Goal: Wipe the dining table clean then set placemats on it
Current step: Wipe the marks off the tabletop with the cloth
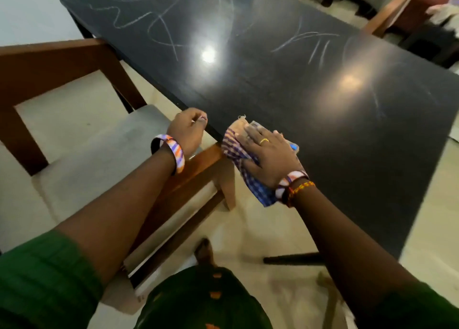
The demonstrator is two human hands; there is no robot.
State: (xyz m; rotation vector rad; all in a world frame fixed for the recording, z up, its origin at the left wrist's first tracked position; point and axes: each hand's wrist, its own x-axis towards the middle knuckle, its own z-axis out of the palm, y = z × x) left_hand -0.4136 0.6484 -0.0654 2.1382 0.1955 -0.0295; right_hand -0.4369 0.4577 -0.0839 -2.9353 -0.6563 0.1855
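Tabletop remains chalk-scribbled, wiping barely begun; right hand presses checked cloth flat; left hand curled at edge; no placemats visible.

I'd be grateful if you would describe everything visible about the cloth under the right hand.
The cloth is a thin woven fabric, checked in blue, purple and white, with a paler, frayed end towards the tabletop. It lies crumpled at the near edge of the black dining table, partly on the surface, with its blue end hanging off below the wrist. The right hand presses flat on it with fingers straight. The left hand is beside it, not touching.
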